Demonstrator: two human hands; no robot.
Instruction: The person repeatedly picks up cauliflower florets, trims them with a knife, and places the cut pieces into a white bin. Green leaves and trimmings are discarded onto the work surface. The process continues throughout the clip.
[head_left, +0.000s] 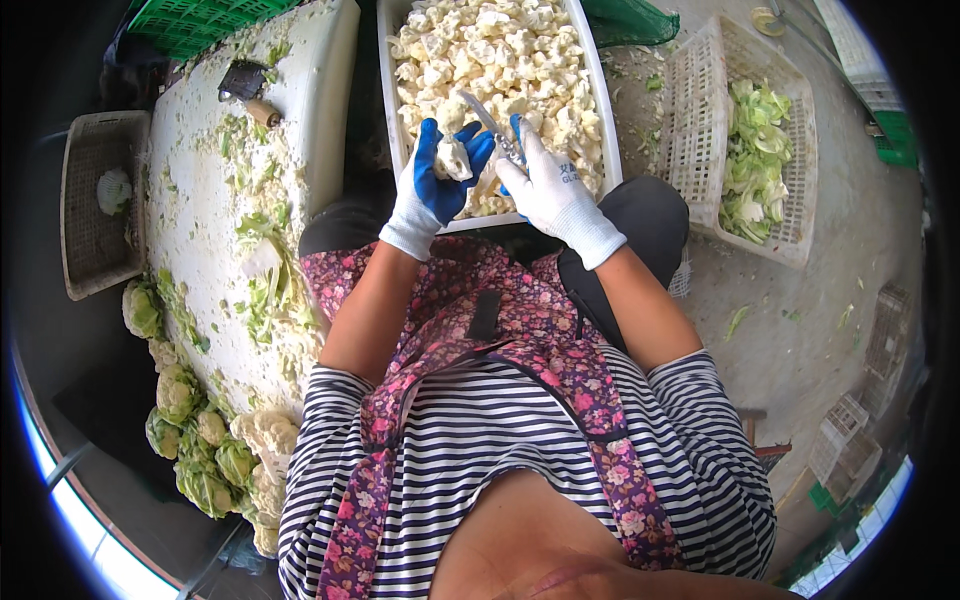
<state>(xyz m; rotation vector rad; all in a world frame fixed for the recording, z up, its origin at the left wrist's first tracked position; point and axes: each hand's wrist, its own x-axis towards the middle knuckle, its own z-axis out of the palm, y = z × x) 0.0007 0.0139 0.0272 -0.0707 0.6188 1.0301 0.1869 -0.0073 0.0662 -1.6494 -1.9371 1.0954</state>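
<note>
My left hand (429, 184), in a white and blue coated work glove, cups a piece of cauliflower (453, 159) in its palm and fingers. A small knife (482, 112) is gripped in my right hand (551, 176), gloved the same way. Its blade points up and to the left, apart from the cauliflower piece; the handle is mostly hidden by my fingers. Both hands are over the near part of a white plastic crate (609, 142), which is heaped with cut cauliflower florets (495, 52).
Left of me, a white table (202, 247) carries scraps, a wooden-handled cleaver (251, 94) and whole cauliflowers (199, 450). Beyond it stands a basket (71, 210). A crate (694, 127) of leaves (754, 161) stands on the floor to the right. A green crate (202, 22) is at upper left.
</note>
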